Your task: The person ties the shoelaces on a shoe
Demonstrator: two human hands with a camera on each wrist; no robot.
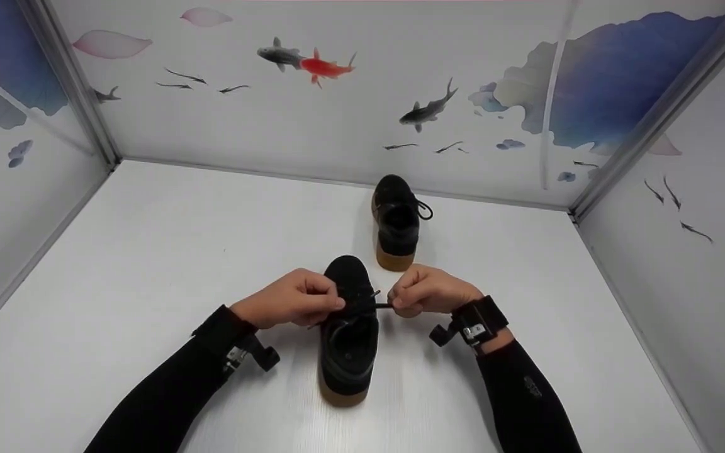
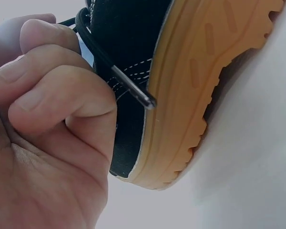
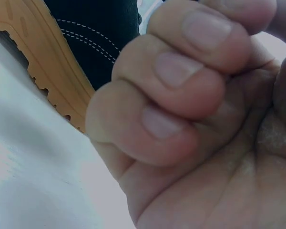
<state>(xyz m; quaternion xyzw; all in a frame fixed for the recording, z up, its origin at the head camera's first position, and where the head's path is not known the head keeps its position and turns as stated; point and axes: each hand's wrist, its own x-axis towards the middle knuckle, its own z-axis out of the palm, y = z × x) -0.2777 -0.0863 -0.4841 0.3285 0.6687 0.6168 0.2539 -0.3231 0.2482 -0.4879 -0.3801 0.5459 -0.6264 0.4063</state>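
Observation:
A black shoe [image 1: 346,272] with a tan sole [image 2: 181,62] stands upright on the white surface, toe pointing away from me. My left hand [image 1: 290,299] is at the left of its lacing, with thumb and forefinger pinching a black shoelace. To the right of the shoe, my right hand [image 1: 428,290] pinches the other part of the shoelace [image 1: 384,306], which runs taut from the lacing to the fingertips. In the left wrist view a hard lace tip [image 2: 133,88] hangs against the shoe's side. The right wrist view shows curled fingers [image 3: 167,71] hiding the pinched lace.
A second black shoe [image 1: 393,190] stands farther back and slightly right, a lace loop [image 1: 425,210] sticking out at its side. White panels [image 1: 337,126] with painted fish enclose the white table [image 1: 211,214] at the back and both sides. Each wrist wears a black camera strap [image 1: 481,318].

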